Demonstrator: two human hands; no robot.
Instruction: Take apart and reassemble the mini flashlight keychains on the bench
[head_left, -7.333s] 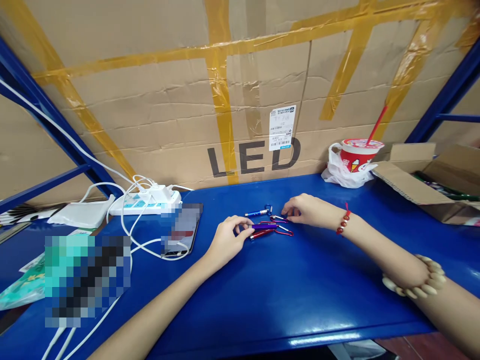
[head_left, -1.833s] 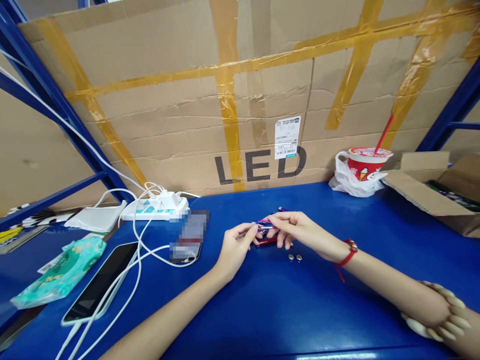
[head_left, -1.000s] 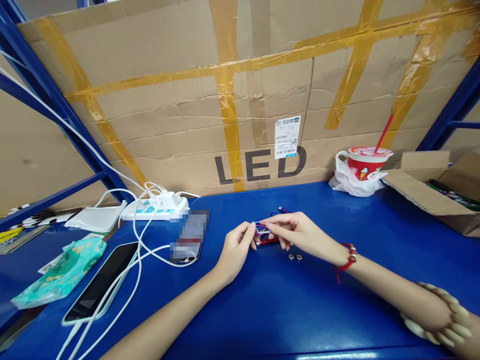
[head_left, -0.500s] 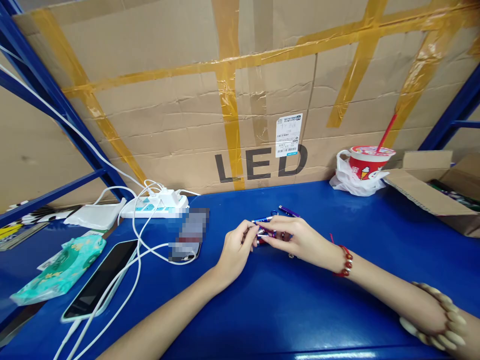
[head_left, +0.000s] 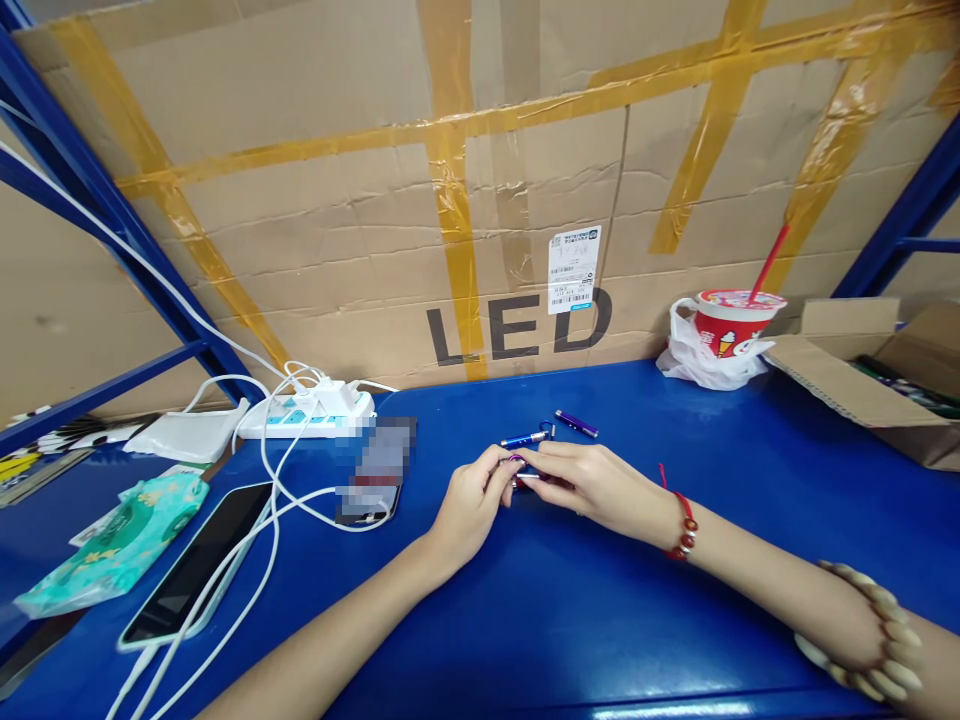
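My left hand (head_left: 476, 495) is closed in a pinch, thumb against forefinger, on a small purple ring-like piece (head_left: 516, 458). From the right, my right hand (head_left: 592, 480) meets it, fingers bent and closed round something mostly hidden. A bit of a small red metal tube (head_left: 527, 479) shows between the two hands, under the right fingers. Just behind the fingertips lies a blue slim keychain penlight (head_left: 523, 440) with a small ring at its end. Farther back, a purple slim penlight (head_left: 577, 424) rests at a slant on the blue table (head_left: 480, 640).
Left of my hands are a phone with a blurred screen (head_left: 384, 470), a white power strip (head_left: 259, 420) with cables, another phone (head_left: 199, 560) and a green tissue pack (head_left: 120, 540). At right stand a red cup (head_left: 727, 325) and an open cardboard box (head_left: 862, 385). Cardboard (head_left: 360, 250) walls the back.
My right hand has shifted slightly, and the blue penlight behind the fingers shows more fully. A purple ring-like piece now shows at my left fingertips. The view has moved a little.
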